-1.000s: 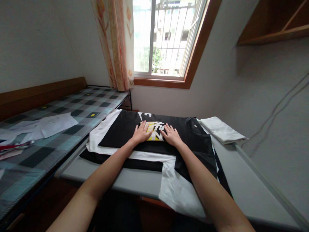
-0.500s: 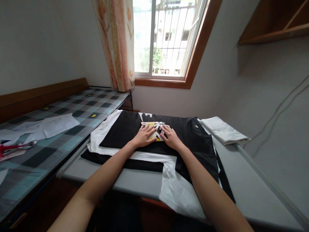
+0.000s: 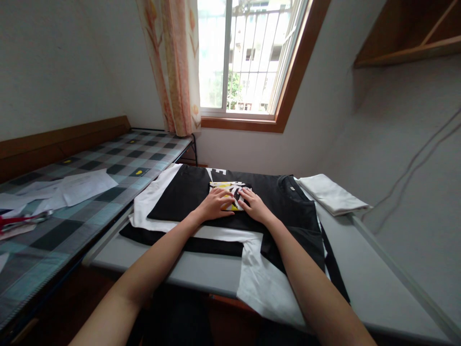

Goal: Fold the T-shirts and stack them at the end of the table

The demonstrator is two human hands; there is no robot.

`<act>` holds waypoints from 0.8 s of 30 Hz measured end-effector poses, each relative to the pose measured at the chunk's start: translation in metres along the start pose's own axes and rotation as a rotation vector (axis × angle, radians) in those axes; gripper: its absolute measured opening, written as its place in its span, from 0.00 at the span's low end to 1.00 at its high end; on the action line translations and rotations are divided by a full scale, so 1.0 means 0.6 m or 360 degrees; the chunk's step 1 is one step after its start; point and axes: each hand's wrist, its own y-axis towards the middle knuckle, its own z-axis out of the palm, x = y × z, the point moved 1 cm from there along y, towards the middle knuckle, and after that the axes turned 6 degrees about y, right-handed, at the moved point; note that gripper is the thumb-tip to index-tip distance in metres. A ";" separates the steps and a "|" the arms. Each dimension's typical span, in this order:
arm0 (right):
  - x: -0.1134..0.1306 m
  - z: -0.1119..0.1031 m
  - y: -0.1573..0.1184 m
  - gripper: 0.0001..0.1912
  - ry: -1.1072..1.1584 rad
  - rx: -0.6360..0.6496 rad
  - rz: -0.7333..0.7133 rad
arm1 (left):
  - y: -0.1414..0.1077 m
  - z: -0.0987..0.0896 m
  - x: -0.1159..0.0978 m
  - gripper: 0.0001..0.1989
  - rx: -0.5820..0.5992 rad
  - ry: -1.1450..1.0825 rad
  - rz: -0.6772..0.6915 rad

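Note:
A small folded cloth (image 3: 236, 193) with a yellow, white and black print lies on the spread black T-shirt (image 3: 187, 192). My left hand (image 3: 215, 203) rests on the left part of this bundle, fingers stretched and slightly bent. On its right side lies my right hand (image 3: 254, 203), fingers also out and apart. Neither hand grips anything that I can see. Beneath the black shirt is a white shirt (image 3: 264, 283), with one sleeve hanging over the table's front edge. Another black garment (image 3: 216, 247) shows at the bottom of the stack.
The grey table (image 3: 389, 269) carries a folded white cloth (image 3: 331, 193) at its far right. To the left stands a bed with a checked cover (image 3: 118, 226), with papers (image 3: 84, 186) and a red item (image 3: 18, 221) on it. A curtain (image 3: 176, 72) hangs beside the barred window.
My fingers have shifted slightly on the folded cloth, the left ones bending more. More of the print and a black border show at its far edge.

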 end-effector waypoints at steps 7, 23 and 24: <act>0.002 -0.013 0.000 0.19 0.0111 -0.0262 -0.0121 | 0.005 0.004 -0.008 0.10 -0.0064 0.0053 0.0135; 0.040 -0.043 -0.012 0.17 -0.0068 -0.0214 -0.0229 | 0.009 -0.001 -0.012 0.11 -0.0021 0.0301 0.0220; 0.043 -0.045 -0.013 0.21 -0.0111 -0.0171 -0.0274 | 0.009 -0.003 -0.012 0.11 -0.0039 0.0287 0.0194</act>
